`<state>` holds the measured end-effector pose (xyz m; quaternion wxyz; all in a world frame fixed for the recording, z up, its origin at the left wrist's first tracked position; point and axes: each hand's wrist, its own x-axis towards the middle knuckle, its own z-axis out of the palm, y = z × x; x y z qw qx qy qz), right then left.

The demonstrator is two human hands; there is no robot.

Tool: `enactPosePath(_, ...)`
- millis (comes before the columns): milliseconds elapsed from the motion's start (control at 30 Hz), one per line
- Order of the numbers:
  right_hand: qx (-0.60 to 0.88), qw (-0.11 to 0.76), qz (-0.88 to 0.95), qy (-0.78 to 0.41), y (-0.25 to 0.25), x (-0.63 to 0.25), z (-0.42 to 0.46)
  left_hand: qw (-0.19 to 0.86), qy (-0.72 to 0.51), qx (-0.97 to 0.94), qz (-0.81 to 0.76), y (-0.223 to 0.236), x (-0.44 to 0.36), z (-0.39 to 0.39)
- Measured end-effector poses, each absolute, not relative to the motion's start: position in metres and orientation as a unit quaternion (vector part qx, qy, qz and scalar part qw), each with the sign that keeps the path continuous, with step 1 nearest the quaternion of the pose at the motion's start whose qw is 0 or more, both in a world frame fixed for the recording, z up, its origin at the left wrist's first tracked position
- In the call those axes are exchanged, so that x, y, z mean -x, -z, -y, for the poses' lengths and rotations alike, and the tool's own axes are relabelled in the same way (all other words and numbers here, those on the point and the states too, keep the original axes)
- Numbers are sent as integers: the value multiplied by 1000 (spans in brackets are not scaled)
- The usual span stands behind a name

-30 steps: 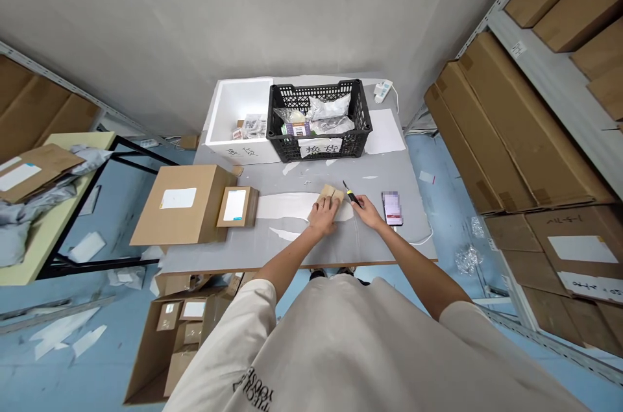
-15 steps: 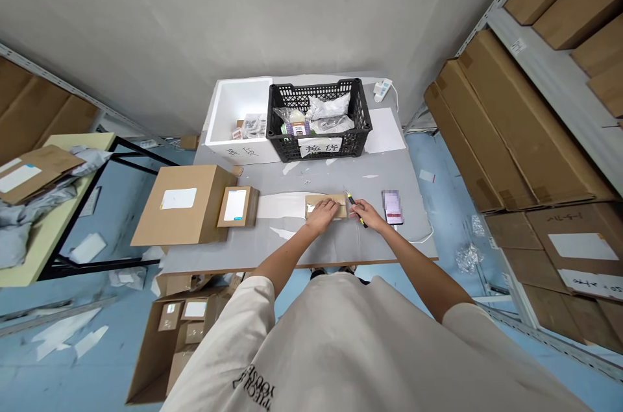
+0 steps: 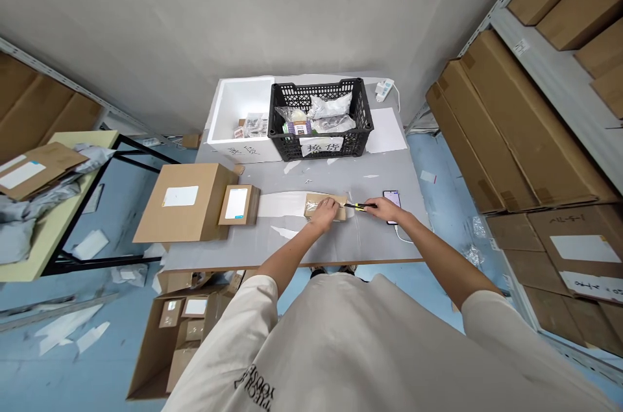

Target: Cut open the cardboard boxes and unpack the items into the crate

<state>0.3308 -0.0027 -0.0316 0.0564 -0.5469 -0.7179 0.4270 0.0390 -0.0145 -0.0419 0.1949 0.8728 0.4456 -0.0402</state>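
A small taped cardboard box (image 3: 311, 200) lies on the grey table in front of me. My left hand (image 3: 325, 212) rests over its middle and presses it down, fingers bent across the top. In my right hand (image 3: 384, 209) is a yellow and black utility knife (image 3: 360, 206), held almost level. Its tip meets the right end of the box. A phone (image 3: 392, 196) lies just beyond my right hand, partly covered by it, with a white cable attached.
On the left stand a large carton (image 3: 175, 217) and a smaller labelled box (image 3: 235, 217). A white foam box (image 3: 246, 151) and a black crate (image 3: 318, 147) of bagged items stand at the back. A power strip (image 3: 384, 89) lies at the back right.
My right hand has moved right, partly over the phone. The knife has swung from slanted to nearly level, its tip now at the box's right end. My left hand stays on the box.
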Motion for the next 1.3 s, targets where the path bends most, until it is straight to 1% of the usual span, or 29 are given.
enactPosePath(100,527,-3,771,-359,27,-327,-13,180,60,-877,-442,41,-39,15)
enactPosePath(200,505,-77,798,-319,23,-317,-25,183,66,-875,-443,42,-37,15)
enactPosePath(300,495,-109,806,-306,24,-306,-30,191,54,-874,-444,45,-36,15)
enactPosePath(400,508,-87,787,-339,32,-305,-26,191,38,-876,-442,47,-34,15)
enactPosePath(600,513,-18,703,-491,58,-329,1,194,23,-877,-438,51,-33,15)
enactPosePath(667,522,-5,697,-492,63,-333,6,192,25,-878,-438,52,-33,15)
enactPosePath(800,539,8,721,-435,65,-324,4,184,30,-879,-438,52,-33,15)
enactPosePath(867,538,15,727,-426,65,-317,1,179,32,-881,-438,53,-34,15)
enactPosePath(1100,531,15,657,-536,67,-322,17,178,22,-887,-426,55,-34,14)
enactPosePath(1300,547,31,620,-562,68,-319,30,192,16,-883,-428,56,-34,12)
